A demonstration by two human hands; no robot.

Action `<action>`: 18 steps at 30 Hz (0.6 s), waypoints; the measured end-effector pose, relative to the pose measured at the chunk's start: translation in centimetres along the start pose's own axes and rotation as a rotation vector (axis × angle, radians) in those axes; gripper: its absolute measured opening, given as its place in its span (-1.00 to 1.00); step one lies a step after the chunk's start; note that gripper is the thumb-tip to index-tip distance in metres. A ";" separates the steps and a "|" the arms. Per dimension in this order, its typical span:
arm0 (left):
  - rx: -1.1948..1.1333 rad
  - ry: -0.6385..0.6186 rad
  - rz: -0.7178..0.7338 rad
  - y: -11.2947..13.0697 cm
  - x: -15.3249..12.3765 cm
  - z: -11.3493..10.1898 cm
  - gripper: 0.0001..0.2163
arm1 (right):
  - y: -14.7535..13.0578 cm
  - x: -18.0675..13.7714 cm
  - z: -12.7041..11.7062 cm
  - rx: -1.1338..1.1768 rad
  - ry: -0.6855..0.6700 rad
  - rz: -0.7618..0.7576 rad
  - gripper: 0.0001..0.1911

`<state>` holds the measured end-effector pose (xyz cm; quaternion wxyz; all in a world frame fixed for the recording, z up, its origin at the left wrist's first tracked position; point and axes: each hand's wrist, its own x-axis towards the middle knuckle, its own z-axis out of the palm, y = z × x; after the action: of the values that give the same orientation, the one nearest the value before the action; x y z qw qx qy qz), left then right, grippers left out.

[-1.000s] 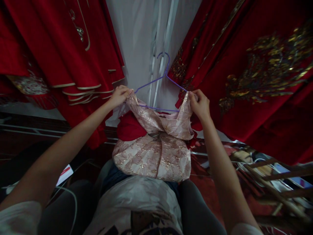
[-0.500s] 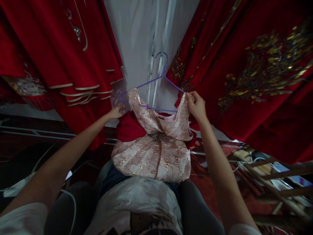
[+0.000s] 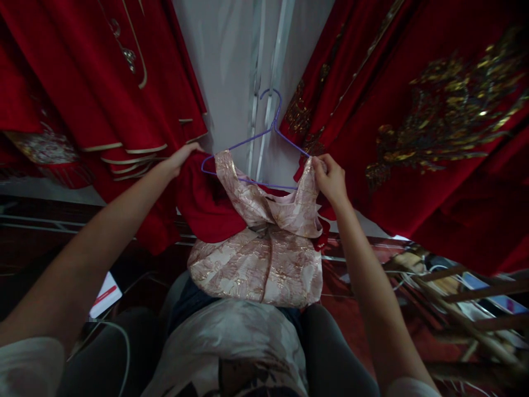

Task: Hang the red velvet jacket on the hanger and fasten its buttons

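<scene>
A pink and gold brocade dress (image 3: pixel 256 264) lies over my lap, its shoulder straps on a purple hanger (image 3: pixel 276 113). My right hand (image 3: pixel 329 175) pinches the right strap where it meets the hanger's arm. Out to the left, my left hand (image 3: pixel 187 156) is closed on the upper edge of a red cloth (image 3: pixel 206 207) and holds it stretched out beside the dress. The cloth runs behind the left strap and under the bodice; more red shows at the neckline and right armhole. The left strap sits on the hanger, untouched by my fingers.
Red garments with pale trim (image 3: pixel 136 105) hang at the left. Red garments with gold sequin embroidery (image 3: pixel 450 116) hang at the right. Behind the hanger stands a pale wall (image 3: pixel 223 66) with metal poles. A wooden rack (image 3: pixel 463 309) is at lower right; a white box (image 3: pixel 106 295) lies lower left.
My left hand has moved up and to the left, drawing the red cloth out wider beside the dress. My right hand stays on the strap. More of the white box shows.
</scene>
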<state>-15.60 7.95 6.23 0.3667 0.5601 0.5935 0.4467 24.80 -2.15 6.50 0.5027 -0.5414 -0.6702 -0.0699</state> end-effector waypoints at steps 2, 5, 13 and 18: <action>-0.061 -0.078 -0.028 3.2 -0.4 0.0 -0.66 | -0.3 -0.1 -0.3 -0.013 0.007 -0.006 -0.62; 0.005 -0.168 0.015 6.8 -2.2 0.9 -0.63 | -1.2 -0.2 -1.3 -0.078 0.019 -0.005 -0.59; 0.129 -0.275 0.466 9.4 -7.8 6.4 -0.78 | -3.7 -0.4 -3.8 -0.114 -0.090 -0.025 -0.61; 0.322 -0.172 0.660 8.3 -3.5 7.1 -0.83 | -2.4 1.8 -2.4 -0.088 -0.172 -0.007 -0.52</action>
<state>-5.84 5.14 11.45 0.1587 0.8071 0.4105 0.3934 24.54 -3.50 10.05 0.4188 -0.5648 -0.7090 -0.0544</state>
